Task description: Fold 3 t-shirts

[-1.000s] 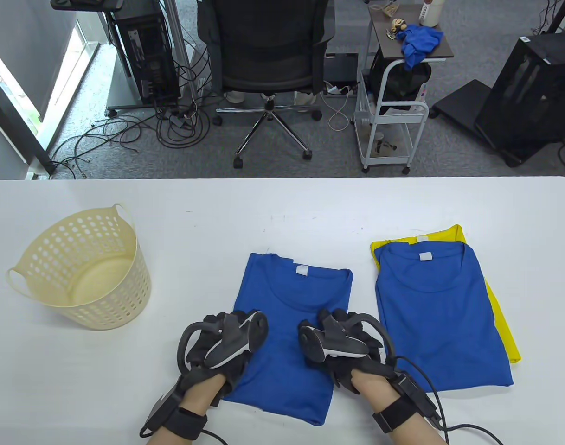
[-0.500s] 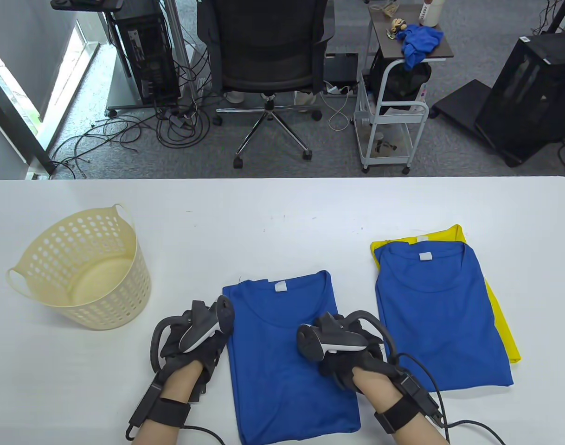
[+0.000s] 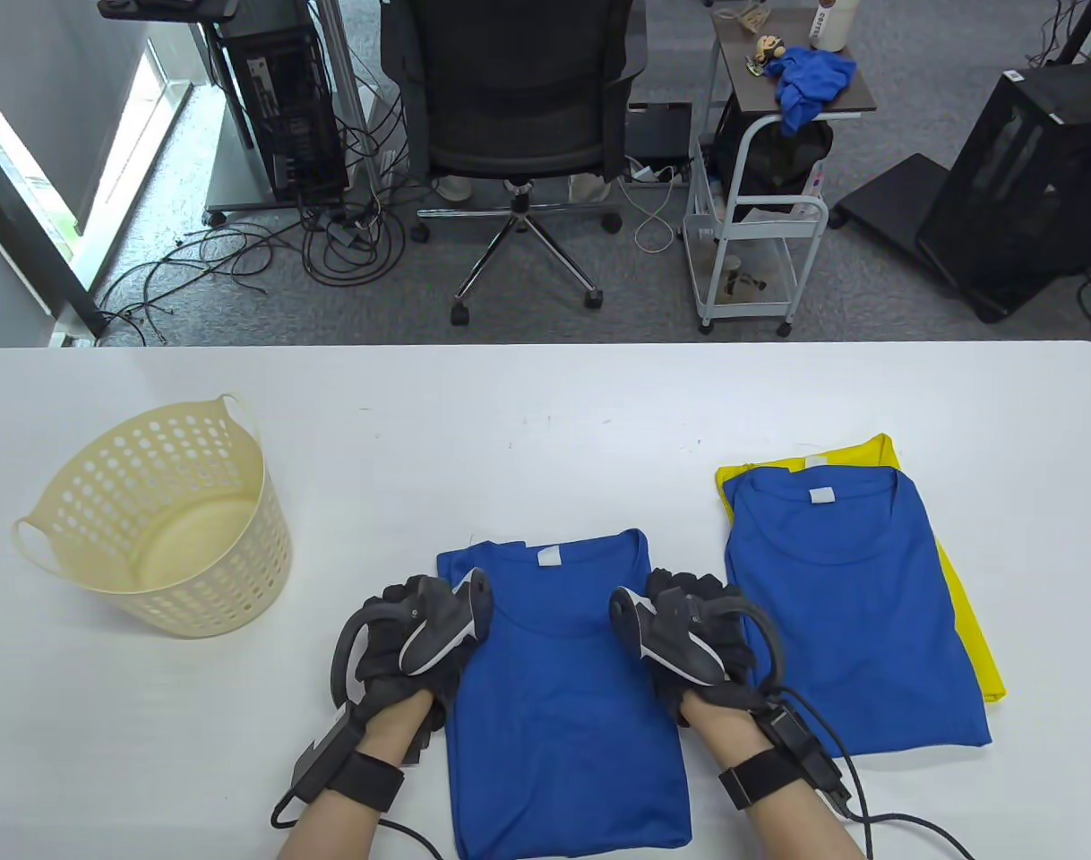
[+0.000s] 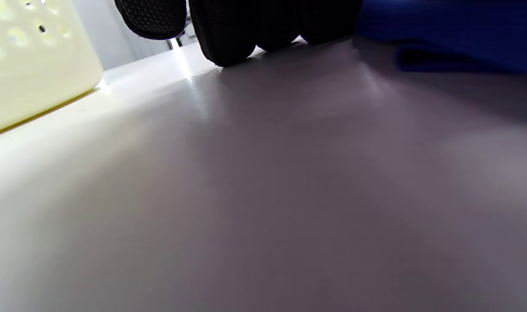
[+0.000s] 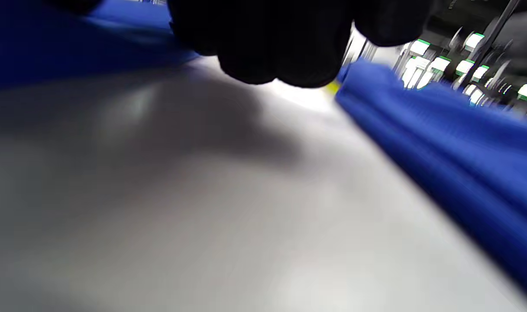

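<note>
A blue t-shirt (image 3: 563,717), folded into a long strip with its collar away from me, lies at the table's front centre. My left hand (image 3: 420,618) sits at its left edge near the shoulder. In the left wrist view its fingertips (image 4: 228,30) touch the table beside the blue cloth (image 4: 454,34) and hold nothing. At the shirt's right edge is my right hand (image 3: 689,618); its fingers (image 5: 280,43) show dark and blurred over the gap between the shirts. To the right, a second blue t-shirt (image 3: 850,627) lies folded on a yellow t-shirt (image 3: 980,645).
A cream perforated basket (image 3: 196,582) stands on the left of the white table (image 3: 545,403), close to my left hand in the wrist view (image 4: 29,65). Beyond the far edge are an office chair (image 3: 519,90), a trolley (image 3: 751,224) and floor cables.
The middle blue t-shirt turned from tilted to square and slid towards the front edge. Both hands came off its top to its sides, then moved forward to its shoulders.
</note>
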A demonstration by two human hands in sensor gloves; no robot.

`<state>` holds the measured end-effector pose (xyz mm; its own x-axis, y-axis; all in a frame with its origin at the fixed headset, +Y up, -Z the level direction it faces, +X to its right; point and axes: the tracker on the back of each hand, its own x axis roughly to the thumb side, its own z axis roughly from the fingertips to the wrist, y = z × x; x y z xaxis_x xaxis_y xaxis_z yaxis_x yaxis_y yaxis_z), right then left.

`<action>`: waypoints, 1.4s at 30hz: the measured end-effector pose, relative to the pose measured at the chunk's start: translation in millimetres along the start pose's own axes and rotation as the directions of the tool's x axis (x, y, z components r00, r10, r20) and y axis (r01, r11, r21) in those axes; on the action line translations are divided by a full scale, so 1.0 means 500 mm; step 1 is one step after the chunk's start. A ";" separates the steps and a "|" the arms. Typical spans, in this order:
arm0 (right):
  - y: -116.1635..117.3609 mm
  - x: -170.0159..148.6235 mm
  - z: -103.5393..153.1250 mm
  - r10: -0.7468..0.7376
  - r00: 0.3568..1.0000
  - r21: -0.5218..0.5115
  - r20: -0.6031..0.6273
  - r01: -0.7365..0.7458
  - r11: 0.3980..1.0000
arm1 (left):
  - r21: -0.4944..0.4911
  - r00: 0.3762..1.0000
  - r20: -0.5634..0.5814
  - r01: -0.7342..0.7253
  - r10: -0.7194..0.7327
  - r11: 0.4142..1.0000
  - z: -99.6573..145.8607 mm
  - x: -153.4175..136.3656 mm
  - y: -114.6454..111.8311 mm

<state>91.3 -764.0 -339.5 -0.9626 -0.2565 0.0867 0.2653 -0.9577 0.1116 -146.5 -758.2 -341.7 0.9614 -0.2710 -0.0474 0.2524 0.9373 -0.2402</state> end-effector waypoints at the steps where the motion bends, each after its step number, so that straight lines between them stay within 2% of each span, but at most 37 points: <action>1: -0.002 0.002 0.001 0.009 1.000 -0.003 -0.013 -0.009 1.000 | -0.007 1.000 0.015 -0.021 0.021 1.000 0.002 0.006 0.002; 3: -0.008 0.006 -0.006 0.002 1.000 -0.029 0.017 -0.002 1.000 | -0.004 0.999 0.034 -0.032 0.032 0.999 0.005 0.021 0.006; 6: -0.011 0.019 -0.009 -0.116 0.992 -0.026 0.046 0.118 0.993 | 0.014 0.999 0.053 0.009 -0.010 1.000 0.006 0.031 0.012; 9: -0.017 0.026 -0.011 -0.052 0.997 -0.022 0.062 0.053 0.998 | 0.020 0.998 0.059 -0.006 0.005 1.000 0.006 0.031 0.012; 11: -0.018 0.029 -0.012 -0.059 0.996 -0.024 0.062 0.061 0.998 | 0.035 0.999 0.055 -0.006 0.004 0.999 0.005 0.034 0.012; 16: -0.022 0.040 -0.006 0.017 0.998 -0.115 0.063 -0.009 0.993 | 0.107 0.997 0.047 0.051 -0.056 0.993 0.018 0.042 0.011; 18: -0.039 0.038 0.008 0.076 0.995 -0.177 0.059 -0.064 0.982 | 0.158 0.997 0.049 0.046 -0.054 0.986 0.028 0.036 0.016; 20: -0.059 0.026 0.023 0.090 0.994 -0.196 0.054 -0.078 0.977 | 0.188 0.998 0.061 0.008 -0.020 0.982 0.039 0.026 0.030; 25: -0.131 -0.055 0.098 0.101 0.995 -0.271 -0.009 -0.100 0.957 | 0.231 0.965 0.145 -0.248 0.219 0.941 0.081 0.027 0.086; 27: -0.152 -0.091 0.130 0.116 0.992 -0.299 -0.043 -0.124 0.946 | 0.265 0.951 0.186 -0.291 0.247 0.919 0.105 0.048 0.109; 30: -0.187 -0.170 0.190 0.120 0.987 -0.347 -0.104 -0.149 0.926 | 0.327 0.935 0.249 -0.329 0.255 0.886 0.144 0.104 0.149; 34: -0.218 -0.282 0.237 0.140 0.967 -0.350 -0.213 -0.209 0.913 | 0.304 0.888 0.330 -0.422 0.321 0.854 0.162 0.198 0.196; 37: -0.219 -0.347 0.241 0.158 0.950 -0.319 -0.270 -0.243 0.916 | 0.276 0.858 0.370 -0.468 0.356 0.840 0.159 0.274 0.225; 38: -0.216 -0.384 0.233 0.183 0.935 -0.299 -0.304 -0.275 0.914 | 0.265 0.850 0.381 -0.478 0.364 0.837 0.154 0.308 0.234; 42: -0.185 -0.463 0.177 0.180 0.914 -0.267 -0.365 -0.287 0.920 | 0.255 0.852 0.376 -0.474 0.365 0.843 0.114 0.401 0.254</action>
<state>294.5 -604.7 -282.4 -0.8516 -0.4539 -0.2622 0.5062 -0.8421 -0.1863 84.6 -681.0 -326.4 0.9522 0.1936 0.2364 -0.2148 0.9743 0.0672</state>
